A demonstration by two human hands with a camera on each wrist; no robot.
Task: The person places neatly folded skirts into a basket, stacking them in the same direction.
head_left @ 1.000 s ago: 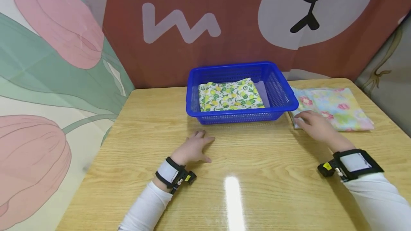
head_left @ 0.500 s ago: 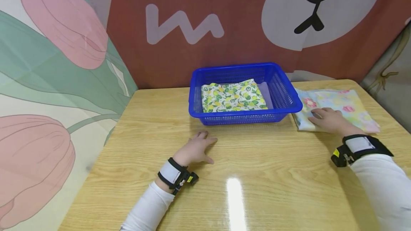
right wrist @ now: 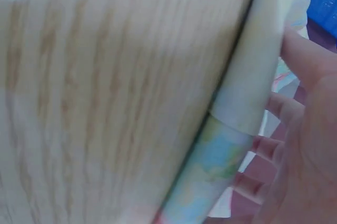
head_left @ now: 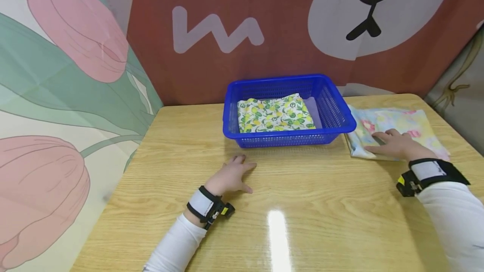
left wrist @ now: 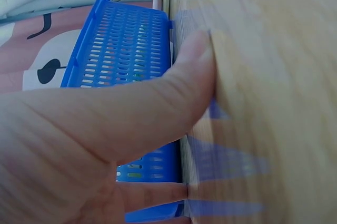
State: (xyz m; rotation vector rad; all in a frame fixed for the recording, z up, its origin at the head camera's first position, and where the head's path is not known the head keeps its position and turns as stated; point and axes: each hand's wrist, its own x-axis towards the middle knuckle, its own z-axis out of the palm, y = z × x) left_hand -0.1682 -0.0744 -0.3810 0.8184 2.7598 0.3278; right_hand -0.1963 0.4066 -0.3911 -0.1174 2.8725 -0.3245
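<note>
A folded pastel floral cloth (head_left: 425,127) lies flat on the table, right beside the blue plastic basket (head_left: 287,138). My right hand (head_left: 401,145) rests on the cloth's near part with its fingers spread. In the right wrist view the fingertips touch the top of the folded cloth (right wrist: 239,103). My left hand (head_left: 228,175) lies on the table in front of the basket, fingers apart and holding nothing. Its thumb and fingertips meet the wood in the left wrist view. Inside the basket are a folded lemon-print cloth (head_left: 274,114) and a purple cloth (head_left: 312,112) partly under it.
The wooden table (head_left: 321,205) runs back to a printed fabric backdrop (head_left: 227,66) close behind the basket. Another hanging with pink tulips (head_left: 41,196) covers the left side.
My right hand has moved right, from the floral cloth's left edge onto its near part, and its fingers have spread. The cloth has shifted slightly. My left hand stays in place.
</note>
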